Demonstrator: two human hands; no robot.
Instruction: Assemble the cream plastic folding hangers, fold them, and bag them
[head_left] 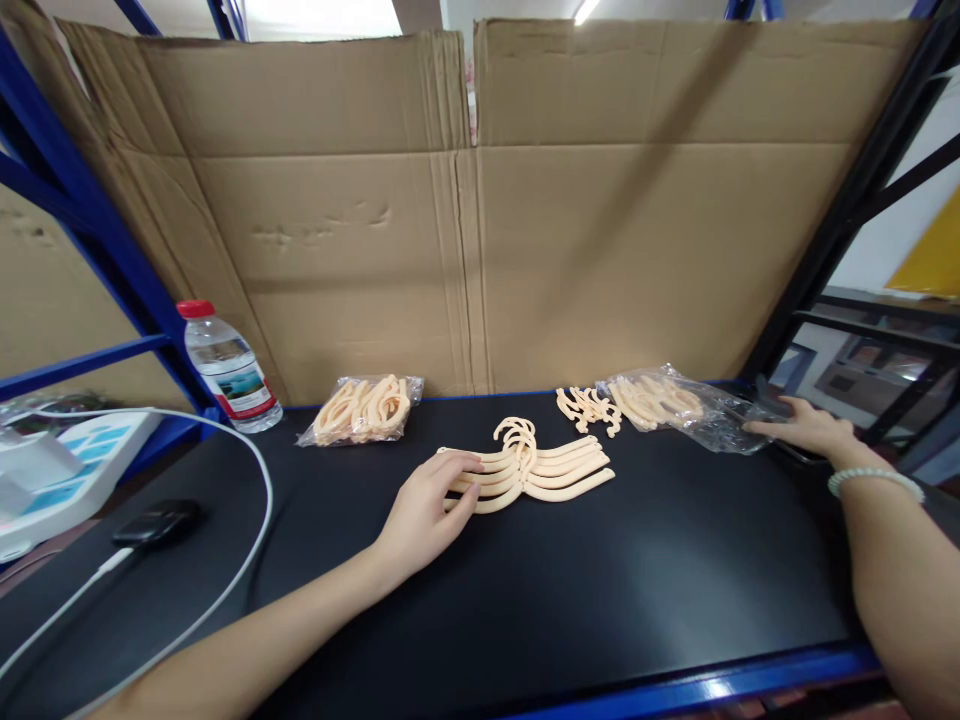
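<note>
A fanned stack of cream plastic clothes hangers lies on the black tabletop, hooks pointing away from me. My left hand rests on the left arms of the hangers, its thumb and fingers apart. Far to the right, my right hand reaches over the loose end of a clear plastic bag. Its fingers are stretched out, and part of the film lies by the fingertips. Cream hangers are inside that bag. Small cream hook pieces lie in a loose heap beside it.
Another clear bag of cream hangers lies at the back left, near a water bottle with a red cap. A white cable loops across the left side by a black device. Cardboard walls off the back.
</note>
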